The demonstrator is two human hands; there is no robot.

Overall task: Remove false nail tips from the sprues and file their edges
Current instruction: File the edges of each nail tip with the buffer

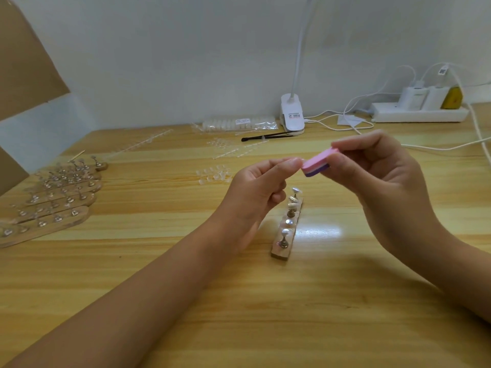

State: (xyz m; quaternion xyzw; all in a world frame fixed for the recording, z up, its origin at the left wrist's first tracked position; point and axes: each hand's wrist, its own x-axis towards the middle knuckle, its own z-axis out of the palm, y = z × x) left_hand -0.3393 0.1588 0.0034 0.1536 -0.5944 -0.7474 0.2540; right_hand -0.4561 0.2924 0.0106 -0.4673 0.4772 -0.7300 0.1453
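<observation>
My right hand [377,179] pinches a small pink, white and purple file block [317,162] above the middle of the table. My left hand [261,189] has its thumb and forefinger pressed together against the block's left end; a nail tip between them is too small to make out. Below the hands a short wooden holder strip [285,241] carries several metal stands, some with nail tips on them. Loose clear nail tips [212,175] lie on the table behind my left hand. Clear sprue strips [233,150] lie farther back.
Several wooden holder strips [50,205] with metal stands are piled at the left. At the back stand a bag of nail tips [239,123], a black stick [265,136], a white clip lamp [292,115] and a power strip [419,112] with chargers and cables. Cardboard [24,57] leans far left.
</observation>
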